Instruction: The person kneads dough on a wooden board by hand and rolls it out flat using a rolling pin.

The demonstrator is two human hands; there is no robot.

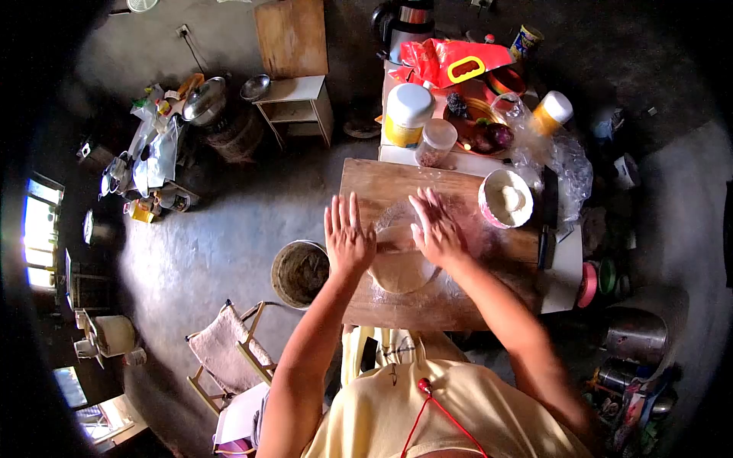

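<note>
A round, flattened sheet of dough [401,276] lies on a floured wooden board [489,286]. Across its upper part runs a wooden rolling pin [395,242], seen between my hands, which cover its ends. My left hand [350,238] rests flat on the pin's left end, fingers stretched forward. On the right end lies my right hand [440,233], palm down, fingers extended and thumb apart. A white bowl [492,217] with a pink pattern holds flour and a pale lump at the board's right. Beside it is a knife with a black handle [543,249].
Behind the board stand a yellow-and-white canister [408,114], a clear jar [436,143] and a red bag [450,59]. Crumpled plastic [569,172] lies at right. On the floor to the left are a bucket [275,271] and a folding chair [229,343].
</note>
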